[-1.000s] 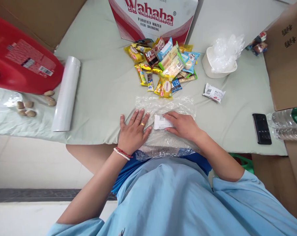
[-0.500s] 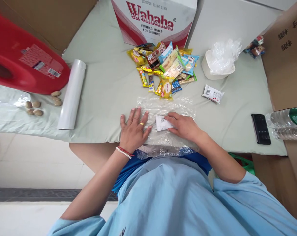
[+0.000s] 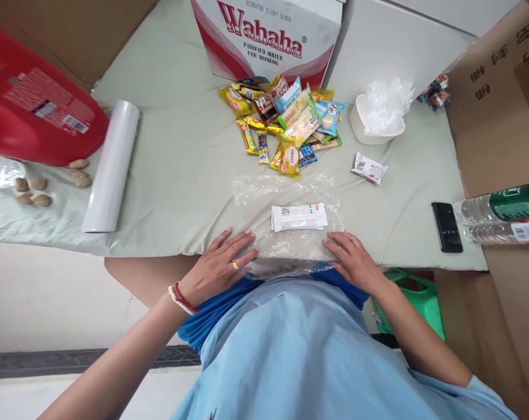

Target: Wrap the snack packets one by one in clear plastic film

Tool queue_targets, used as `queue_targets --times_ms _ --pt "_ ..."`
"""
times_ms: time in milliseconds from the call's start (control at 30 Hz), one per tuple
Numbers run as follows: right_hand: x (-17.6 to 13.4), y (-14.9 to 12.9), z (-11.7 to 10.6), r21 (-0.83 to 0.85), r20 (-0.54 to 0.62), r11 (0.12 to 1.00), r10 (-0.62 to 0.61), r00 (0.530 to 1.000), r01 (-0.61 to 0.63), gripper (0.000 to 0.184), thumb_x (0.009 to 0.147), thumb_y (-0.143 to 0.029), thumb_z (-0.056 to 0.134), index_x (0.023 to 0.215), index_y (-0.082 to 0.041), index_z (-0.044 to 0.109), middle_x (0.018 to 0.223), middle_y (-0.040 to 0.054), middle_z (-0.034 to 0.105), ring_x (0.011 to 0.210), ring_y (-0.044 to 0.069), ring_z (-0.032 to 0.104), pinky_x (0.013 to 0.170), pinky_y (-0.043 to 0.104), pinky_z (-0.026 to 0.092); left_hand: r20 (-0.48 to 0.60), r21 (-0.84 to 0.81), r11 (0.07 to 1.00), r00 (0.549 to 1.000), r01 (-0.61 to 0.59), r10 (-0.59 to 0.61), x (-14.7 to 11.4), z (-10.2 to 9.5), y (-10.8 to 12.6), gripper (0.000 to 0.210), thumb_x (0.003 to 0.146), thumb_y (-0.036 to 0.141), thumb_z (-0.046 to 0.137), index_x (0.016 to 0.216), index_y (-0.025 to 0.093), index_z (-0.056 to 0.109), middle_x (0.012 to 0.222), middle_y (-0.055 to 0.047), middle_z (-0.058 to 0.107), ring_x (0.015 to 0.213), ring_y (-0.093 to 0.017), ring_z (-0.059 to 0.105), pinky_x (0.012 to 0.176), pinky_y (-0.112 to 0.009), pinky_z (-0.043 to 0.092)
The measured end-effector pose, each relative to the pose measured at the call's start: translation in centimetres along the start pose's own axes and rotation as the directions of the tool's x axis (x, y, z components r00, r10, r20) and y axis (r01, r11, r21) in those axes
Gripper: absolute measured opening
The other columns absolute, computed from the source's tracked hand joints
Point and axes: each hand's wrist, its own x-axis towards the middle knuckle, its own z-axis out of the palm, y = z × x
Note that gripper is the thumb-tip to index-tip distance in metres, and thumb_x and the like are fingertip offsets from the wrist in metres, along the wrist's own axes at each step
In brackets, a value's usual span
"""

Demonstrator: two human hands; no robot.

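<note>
A sheet of clear plastic film (image 3: 286, 248) lies on the cloth in front of me, its near end hanging past the table edge. White snack packets (image 3: 298, 217) rest stacked in its middle, touched by neither hand. At the film's near left corner is my left hand (image 3: 223, 262), open, palm down, fingers stretched along its edge. My right hand (image 3: 352, 259) is open too, fingertips on the film's right edge. Beyond the film is a heap of wrapped snacks (image 3: 286, 122) in yellow, blue and green packaging.
At left stand a red jug (image 3: 41, 105) and a roll of plastic film (image 3: 111, 169), with several brown nuts (image 3: 39, 184). A Wahaha box (image 3: 268, 41) is at the back. Rightward are a white bowl (image 3: 376, 131), a white packet (image 3: 369, 169), a phone (image 3: 447, 227) and bottles (image 3: 479, 210).
My right hand has let go of the white packets and moved back to the film's right edge. My left hand has slid toward me, to the near left corner.
</note>
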Motion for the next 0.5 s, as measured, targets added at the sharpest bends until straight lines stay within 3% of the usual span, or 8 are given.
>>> queue_targets --times_ms 100,167,233,333,500 --pt "-0.1 0.3 0.1 0.105 -0.037 0.994 -0.014 0.999 0.018 0.037 0.102 -0.037 0.062 0.136 -0.028 0.069 0.144 0.0159 0.066 0.134 0.033 0.060 0.113 0.065 0.048 -0.014 0.006 0.998 0.998 0.063 -0.063 0.3 0.3 -0.1 0.030 0.104 0.029 0.052 0.131 0.027 0.066 0.156 -0.012 0.060 0.151 -0.026 0.051 0.131 -0.055 0.030" --pt "0.4 0.3 -1.1 0.233 -0.059 0.972 -0.026 0.998 0.039 0.034 0.103 -0.042 0.060 0.132 -0.027 0.071 0.133 0.0135 0.072 0.128 0.030 0.065 0.110 0.057 0.052 -0.028 -0.004 0.997 0.996 0.079 -0.079 0.5 0.2 0.1 0.031 0.103 0.028 0.052 0.129 0.026 0.066 0.154 -0.012 0.062 0.148 -0.026 0.053 0.131 -0.054 0.031" --pt "1.6 0.2 -2.5 0.288 -0.117 0.958 0.039 0.992 -0.004 0.031 0.107 -0.041 0.054 0.126 -0.026 0.072 0.118 0.0113 0.076 0.116 0.026 0.069 0.102 0.048 0.057 -0.038 -0.019 0.997 0.996 0.075 -0.076 0.8 -0.2 0.3 0.033 0.100 0.029 0.050 0.128 0.023 0.066 0.154 -0.015 0.061 0.149 -0.028 0.052 0.131 -0.055 0.029" --pt "4.5 -0.4 -3.8 0.192 -0.153 0.980 0.078 0.985 -0.048 0.030 0.108 -0.035 0.049 0.122 -0.024 0.074 0.114 0.0106 0.076 0.109 0.025 0.068 0.097 0.042 0.057 -0.043 -0.079 0.993 0.995 0.091 -0.095 1.3 -1.1 0.9 0.037 0.099 0.034 0.043 0.123 0.021 0.068 0.157 -0.016 0.057 0.150 -0.031 0.049 0.129 -0.057 0.029" --pt "10.7 -2.2 -3.5 -0.055 0.046 0.998 -0.012 0.999 0.014 0.035 0.100 -0.027 0.063 0.133 -0.019 0.072 0.136 0.0137 0.070 0.120 0.032 0.061 0.096 0.045 0.056 -0.073 -0.089 0.954 0.953 0.287 -0.294 3.9 -1.5 1.8 0.044 0.106 0.033 0.031 0.106 0.024 0.074 0.146 -0.008 0.069 0.140 -0.027 0.058 0.116 -0.052 0.040"
